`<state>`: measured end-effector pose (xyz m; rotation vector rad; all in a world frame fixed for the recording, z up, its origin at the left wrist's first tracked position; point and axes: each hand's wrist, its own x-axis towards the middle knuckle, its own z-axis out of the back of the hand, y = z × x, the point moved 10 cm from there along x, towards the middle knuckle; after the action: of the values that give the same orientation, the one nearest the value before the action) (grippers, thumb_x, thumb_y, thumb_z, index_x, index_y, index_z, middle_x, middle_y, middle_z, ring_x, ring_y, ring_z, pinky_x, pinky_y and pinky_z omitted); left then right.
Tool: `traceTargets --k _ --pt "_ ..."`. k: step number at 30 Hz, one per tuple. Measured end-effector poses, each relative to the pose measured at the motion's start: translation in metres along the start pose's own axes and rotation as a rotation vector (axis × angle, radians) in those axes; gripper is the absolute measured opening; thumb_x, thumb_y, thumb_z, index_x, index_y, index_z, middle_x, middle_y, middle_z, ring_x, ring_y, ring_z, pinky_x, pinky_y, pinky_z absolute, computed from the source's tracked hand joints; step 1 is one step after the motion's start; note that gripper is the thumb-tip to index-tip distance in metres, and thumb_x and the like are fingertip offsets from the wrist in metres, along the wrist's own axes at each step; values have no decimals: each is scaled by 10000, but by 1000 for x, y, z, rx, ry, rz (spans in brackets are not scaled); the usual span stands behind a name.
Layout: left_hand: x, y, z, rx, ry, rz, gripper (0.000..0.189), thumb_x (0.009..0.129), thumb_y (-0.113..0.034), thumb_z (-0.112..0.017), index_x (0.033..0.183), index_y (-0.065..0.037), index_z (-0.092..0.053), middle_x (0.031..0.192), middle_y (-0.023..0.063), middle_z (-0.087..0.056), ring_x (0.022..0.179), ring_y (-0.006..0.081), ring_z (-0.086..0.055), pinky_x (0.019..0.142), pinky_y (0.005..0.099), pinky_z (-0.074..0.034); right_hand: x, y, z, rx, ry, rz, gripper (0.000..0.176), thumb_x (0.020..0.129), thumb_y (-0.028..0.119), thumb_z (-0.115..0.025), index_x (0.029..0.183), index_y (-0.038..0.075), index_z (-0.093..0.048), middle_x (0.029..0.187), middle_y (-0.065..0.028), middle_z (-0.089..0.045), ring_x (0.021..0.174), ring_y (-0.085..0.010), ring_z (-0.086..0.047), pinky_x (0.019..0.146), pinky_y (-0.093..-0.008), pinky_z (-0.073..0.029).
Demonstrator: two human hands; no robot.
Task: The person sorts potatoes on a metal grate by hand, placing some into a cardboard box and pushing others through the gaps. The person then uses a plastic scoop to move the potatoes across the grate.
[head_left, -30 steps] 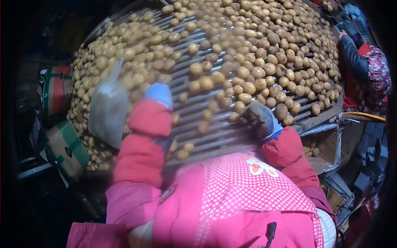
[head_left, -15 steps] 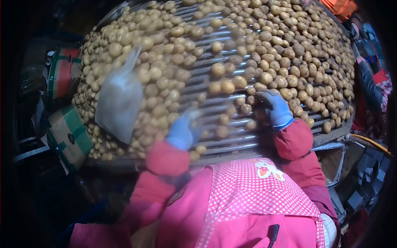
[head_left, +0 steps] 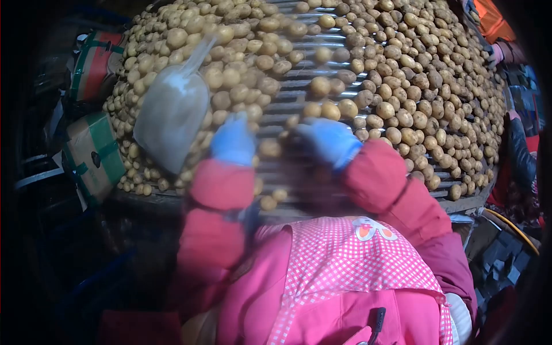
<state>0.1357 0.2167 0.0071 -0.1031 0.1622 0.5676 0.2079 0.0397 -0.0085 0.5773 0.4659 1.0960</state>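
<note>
1. Potatoes cover slatted table, dense toward left and right edges, sparser mid-strip; a few loose near the near edge
2. Right hand, gloved, motion-blurred over the near middle, close to left hand but apart; the dark blur below it hides slats, so contact with potatoes unclear
3. Left hand, gloved, at near side of left heap; fingers look close together, any pinch: cannot tell; right fingers smeared, cannot tell
4. Scoop lies on left heap beside left hand, covers potatoes, in the way there
5. Cartons off left edge; another person's sleeve off right edge
</note>
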Motion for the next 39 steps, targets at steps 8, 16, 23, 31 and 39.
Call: traceTargets --k 8,16,23,31,39 --pt "-14 4 -17 -110 109 -32 280 938 -191 -608 1199 -159 -706 1192 128 -691 1081 374 -659 932 476 -534 57 5 -61 -55 235 -210 331 988 213 -594 1262 39 -655 1228 -248 -695 1086 -398 -705 887 -472 -582" --pt "-24 19 -54 -1235 205 72 232 964 -95 -660 1193 -121 -688 1010 57 -722 840 199 -670 724 295 -522 -81 -36 23 1333 -59 -496 229 1021 249 -651 1195 102 -679 972 9 -679 768 -80 -588 659 -236 -479" --pt "-45 -88 -9 -1765 303 -107 431 1008 -216 -672 1403 -131 -523 1289 84 -638 925 178 -649 761 324 -560 -105 -38 -2 1935 -435 -694 371 1038 343 -549 1231 59 -690 1011 -41 -660 885 -195 -666 686 -387 -608" --pt "-41 -157 -20 -1361 233 -453 409 1102 -315 -521 1432 -79 -469 1386 149 -583 1284 274 -565 1095 402 -485 -115 -24 27 1543 -884 -593 494 1086 410 -460 1358 29 -619 961 -56 -633 799 -182 -633 740 -422 -643" --pt "-53 -176 3 -2191 589 -145 445 1089 -232 -541 1482 -41 -457 1461 164 -520 1417 314 -471 1244 457 -331 -103 -47 -4 2130 -741 -593 550 1086 449 -475 1418 22 -574 956 -53 -611 833 -201 -655 789 -456 -653"
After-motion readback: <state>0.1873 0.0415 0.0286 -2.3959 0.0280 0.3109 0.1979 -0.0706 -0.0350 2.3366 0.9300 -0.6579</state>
